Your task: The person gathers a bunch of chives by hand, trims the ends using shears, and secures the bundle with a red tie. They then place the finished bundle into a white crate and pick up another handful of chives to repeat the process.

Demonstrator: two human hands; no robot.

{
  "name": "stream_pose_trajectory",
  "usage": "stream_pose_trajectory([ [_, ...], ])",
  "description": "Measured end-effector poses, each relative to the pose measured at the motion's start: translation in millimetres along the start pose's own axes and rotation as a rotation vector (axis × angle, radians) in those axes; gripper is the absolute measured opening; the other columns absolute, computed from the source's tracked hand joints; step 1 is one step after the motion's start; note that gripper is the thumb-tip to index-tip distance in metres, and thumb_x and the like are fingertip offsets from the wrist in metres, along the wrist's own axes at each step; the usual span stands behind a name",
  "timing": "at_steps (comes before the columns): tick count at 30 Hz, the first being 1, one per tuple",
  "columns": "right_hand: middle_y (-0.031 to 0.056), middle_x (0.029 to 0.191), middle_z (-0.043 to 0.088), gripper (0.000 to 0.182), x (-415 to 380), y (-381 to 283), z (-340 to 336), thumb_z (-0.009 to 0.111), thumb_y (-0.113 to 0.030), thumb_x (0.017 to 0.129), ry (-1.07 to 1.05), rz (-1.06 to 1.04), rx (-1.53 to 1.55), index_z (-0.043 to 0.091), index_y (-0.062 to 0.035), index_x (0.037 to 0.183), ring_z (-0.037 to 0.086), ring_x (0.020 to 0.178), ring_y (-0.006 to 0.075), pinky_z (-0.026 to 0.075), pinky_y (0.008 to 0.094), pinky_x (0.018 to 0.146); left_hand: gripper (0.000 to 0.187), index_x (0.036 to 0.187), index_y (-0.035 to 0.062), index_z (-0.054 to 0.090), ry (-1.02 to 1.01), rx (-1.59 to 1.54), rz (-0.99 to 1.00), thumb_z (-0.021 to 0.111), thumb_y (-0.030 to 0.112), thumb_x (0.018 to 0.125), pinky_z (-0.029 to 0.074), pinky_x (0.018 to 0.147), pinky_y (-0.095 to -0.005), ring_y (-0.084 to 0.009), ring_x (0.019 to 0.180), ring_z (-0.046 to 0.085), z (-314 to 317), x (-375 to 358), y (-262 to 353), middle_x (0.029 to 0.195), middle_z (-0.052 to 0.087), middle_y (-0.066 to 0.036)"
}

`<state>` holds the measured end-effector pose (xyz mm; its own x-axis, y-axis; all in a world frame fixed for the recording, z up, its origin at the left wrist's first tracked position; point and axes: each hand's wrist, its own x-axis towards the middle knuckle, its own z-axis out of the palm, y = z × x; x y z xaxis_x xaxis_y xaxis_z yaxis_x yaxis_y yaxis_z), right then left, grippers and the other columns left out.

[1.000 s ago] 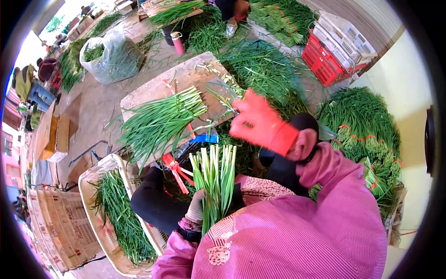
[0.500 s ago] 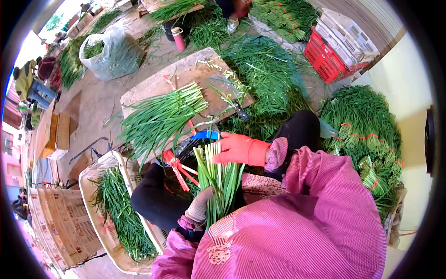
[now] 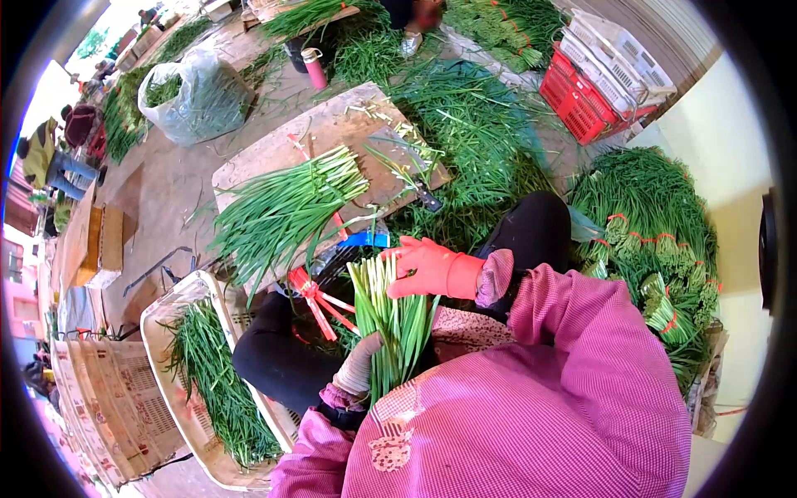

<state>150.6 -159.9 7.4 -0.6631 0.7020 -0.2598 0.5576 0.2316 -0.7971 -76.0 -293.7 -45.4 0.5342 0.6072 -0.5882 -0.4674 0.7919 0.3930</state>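
The upright bunch of long green chives with pale cut ends (image 3: pixel 388 319) stands in the person's lap, low in the middle of the view, gripped around its lower stems by the left hand in a grey knit glove (image 3: pixel 359 369), which is closed on it. At the bunch's 2 o'clock, the right hand in an orange-red rubber glove (image 3: pixel 427 267) presses its curled fingers against the pale tops (whether it pinches a stalk or only pats the ends cannot be told). To do this well, I judge the left grip should stay firm and low while the right evens the cut ends flush, so no stalk stands proud. At the bunch's 9 o'clock lie red plastic tying strips (image 3: pixel 314 300), close by, over a black-clad knee. At 11 o'clock a loose sheaf of cut chives (image 3: pixel 286 212) rests on a worn wooden board (image 3: pixel 332 133). At 7 o'clock a pale plastic tray (image 3: pixel 162 319) holds more greens. Well off at 2 o'clock, a heap of tied chive bundles (image 3: pixel 656 241) sits below a red plastic crate (image 3: pixel 581 108).
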Motion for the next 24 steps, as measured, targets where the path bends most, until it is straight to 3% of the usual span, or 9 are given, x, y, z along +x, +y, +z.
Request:
stream_pose_trajectory([
  [8, 0.0143, 0.139, 0.052, 0.018, -12.7, 5.9, -14.8, 0.072, -0.023, 0.078, -0.016, -0.034, 0.079, 0.068, -0.0054, 0.077, 0.033, 0.139, 0.038, 0.028, 0.0472, 0.114, 0.043, 0.113, 0.0053, 0.06, -0.037, -0.009, 0.014, 0.067, 0.037, 0.085, 0.055, 0.07, -0.03, -0.0168, 0.077, 0.065, -3.8, 6.7, -3.2, 0.09, 0.067, -0.004],
  [10, 0.0118, 0.135, 0.056, 0.014, -10.5, 16.5, -24.9, 0.069, -0.018, 0.078, 0.137, -0.082, -0.123, 0.067, -0.0045, 0.074, 0.034, 0.137, 0.0409, 0.032, 0.0484, 0.11, 0.044, 0.113, 0.0052, 0.06, -0.043, 0.03, 0.032, 0.068, 0.037, 0.085, 0.055, 0.069, -0.0299, -0.0174, 0.075, 0.065, 1.3, 2.6, -1.2, 0.09, 0.067, -0.005],
  [12, 0.0098, 0.124, 0.06, 0.014, -7.9, 6.9, -64.1, 0.068, -0.019, 0.077, 0.761, 0.117, -0.267, 0.066, -0.0049, 0.076, 0.044, 0.125, 0.0407, 0.041, 0.0511, 0.097, 0.044, 0.113, 0.0052, 0.06, -0.037, 0.019, 0.019, 0.068, 0.037, 0.084, 0.055, 0.069, -0.03, -0.0174, 0.076, 0.065, 2.5, -0.1, -1.1, 0.09, 0.067, -0.005],
  [14, 0.0128, 0.108, 0.059, 0.019, -18.9, 7.0, -119.6, 0.065, -0.027, 0.076, 0.956, 0.068, -1.161, 0.068, -0.0084, 0.081, 0.051, 0.11, 0.0359, 0.041, 0.049, 0.092, 0.044, 0.113, 0.0053, 0.06, -0.028, 0.007, 0.01, 0.068, 0.038, 0.084, 0.055, 0.07, -0.03, -0.0174, 0.076, 0.065, 4.9, -3.8, -0.5, 0.09, 0.067, -0.005],
  [17, 0.0098, 0.104, 0.06, 0.02, -21.7, 5.5, -134.3, 0.064, -0.029, 0.08, 1.184, -0.056, -1.124, 0.07, -0.0118, 0.088, 0.051, 0.108, 0.0334, 0.042, 0.0471, 0.09, 0.051, 0.118, 0.0049, 0.06, -0.049, 0.028, 0.003, 0.071, 0.039, 0.081, 0.055, 0.078, -0.0319, -0.0185, 0.087, 0.065, 12.6, -6.5, 3.8, 0.099, 0.067, -0.006],
  [20, 0.0046, 0.092, 0.061, 0.018, -14.3, -1.2, -101.9, 0.066, -0.027, 0.085, 0.443, -0.31, -0.462, 0.068, -0.0107, 0.09, 0.053, 0.092, 0.0291, 0.045, 0.041, 0.081, 0.059, 0.126, 0.0037, 0.056, -0.071, 0.028, 0.002, 0.071, 0.038, 0.08, 0.054, 0.084, -0.0337, -0.0202, 0.094, 0.065, 45.5, -14.7, 13.2, 0.109, 0.066, -0.009],
  [21, 0.0028, 0.095, 0.063, 0.02, -11.2, -3.1, -87.1, 0.065, -0.031, 0.087, 0.158, -0.175, 0.04, 0.069, -0.0127, 0.094, 0.055, 0.098, 0.0266, 0.045, 0.0407, 0.086, 0.062, 0.131, 0.0031, 0.053, -0.117, 0.007, -0.016, 0.07, 0.035, 0.081, 0.053, 0.088, -0.0347, -0.0213, 0.099, 0.064, 32.8, -10.1, 7.9, 0.115, 0.064, -0.01],
  [23, 0.0019, 0.106, 0.068, 0.022, 1.1, 9.0, -52.6, 0.069, -0.029, 0.085, -0.016, -0.098, -0.053, 0.07, -0.0133, 0.101, 0.048, 0.128, 0.0294, 0.032, 0.0406, 0.113, 0.06, 0.13, 0.0031, 0.053, -0.1, 0.0, -0.007, 0.069, 0.034, 0.082, 0.053, 0.088, -0.0345, -0.0212, 0.099, 0.064, 41.1, -13.6, 8.8, 0.114, 0.064, -0.01],
  [24, 0.0066, 0.105, 0.069, 0.026, 2.7, 7.5, -34.9, 0.069, -0.037, 0.078, 0.124, -0.044, -0.149, 0.07, -0.0116, 0.086, 0.06, 0.098, 0.0273, 0.049, 0.0401, 0.084, 0.058, 0.13, 0.0031, 0.053, -0.086, -0.01, 0.001, 0.068, 0.032, 0.083, 0.053, 0.088, -0.0344, -0.0211, 0.098, 0.064, 43.5, -15.6, 8.9, 0.113, 0.065, -0.01],
])
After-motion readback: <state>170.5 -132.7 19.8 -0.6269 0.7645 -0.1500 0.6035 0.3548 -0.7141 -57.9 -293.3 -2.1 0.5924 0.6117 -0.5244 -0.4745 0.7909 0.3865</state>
